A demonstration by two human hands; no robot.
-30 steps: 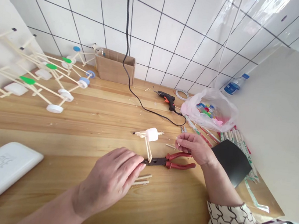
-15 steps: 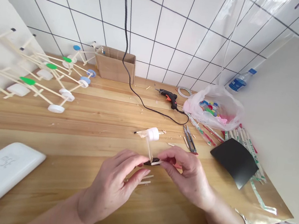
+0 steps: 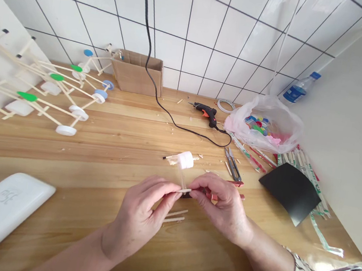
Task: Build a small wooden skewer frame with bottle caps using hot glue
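Observation:
A short pale wooden stick (image 3: 184, 190) is pinched at both ends, by my left hand (image 3: 147, 209) on one side and my right hand (image 3: 225, 206) on the other. Behind it stands a thin upright stick (image 3: 181, 178), rising toward a white round cap (image 3: 185, 159). A dark object (image 3: 186, 195) at its foot is mostly hidden by my fingers. Two more short sticks (image 3: 174, 219) lie on the table just below my hands. Red pieces (image 3: 214, 197) show partly behind my right hand.
Scissors (image 3: 233, 165) and a glue gun (image 3: 206, 112) with its cord lie beyond my hands. A plastic bag (image 3: 266, 125) of colourful bits, a black sheet (image 3: 291, 191) and wrapped sticks are at right. Stick frames with caps (image 3: 66, 130), a cardboard box (image 3: 137, 73) and a white power bank (image 3: 1, 213) are at left.
My left thumb and forefinger have closed on the free end of the short stick, which my right hand held alone before. The view has shifted slightly.

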